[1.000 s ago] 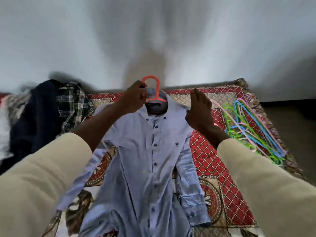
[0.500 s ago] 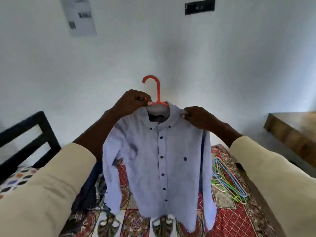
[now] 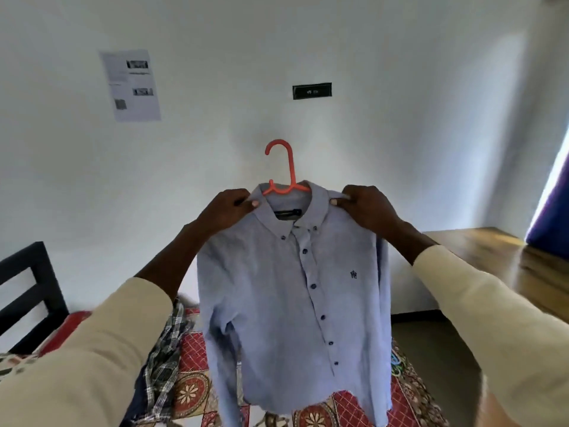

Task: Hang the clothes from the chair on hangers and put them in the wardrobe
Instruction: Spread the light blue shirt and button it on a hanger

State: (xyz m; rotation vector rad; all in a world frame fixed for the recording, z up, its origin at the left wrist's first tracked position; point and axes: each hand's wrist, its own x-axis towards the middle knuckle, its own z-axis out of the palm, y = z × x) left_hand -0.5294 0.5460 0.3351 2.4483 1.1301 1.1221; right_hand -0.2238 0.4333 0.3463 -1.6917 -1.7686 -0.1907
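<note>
The left hand [image 3: 226, 211] and right hand [image 3: 368, 208] pinch the blue shirt's [image 3: 295, 288] shoulders — it hangs upright on the orange hanger [image 3: 284, 177]. Plaid clothes [image 3: 166, 359] lie at 7 o'clock.

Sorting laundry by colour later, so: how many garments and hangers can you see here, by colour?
Light blue shirt: 1
Checked shirt: 1
Orange hanger: 1
Green and blue hangers, mostly hidden behind the shirt: count unclear
Total clearly seen: 3

The light blue shirt [image 3: 295, 272], draped over the patterned bedspread [image 3: 191, 392] a second ago, now hangs clear of it on the orange hanger [image 3: 284, 177]. The right hand [image 3: 366, 208], open earlier, now pinches the shoulder.
</note>
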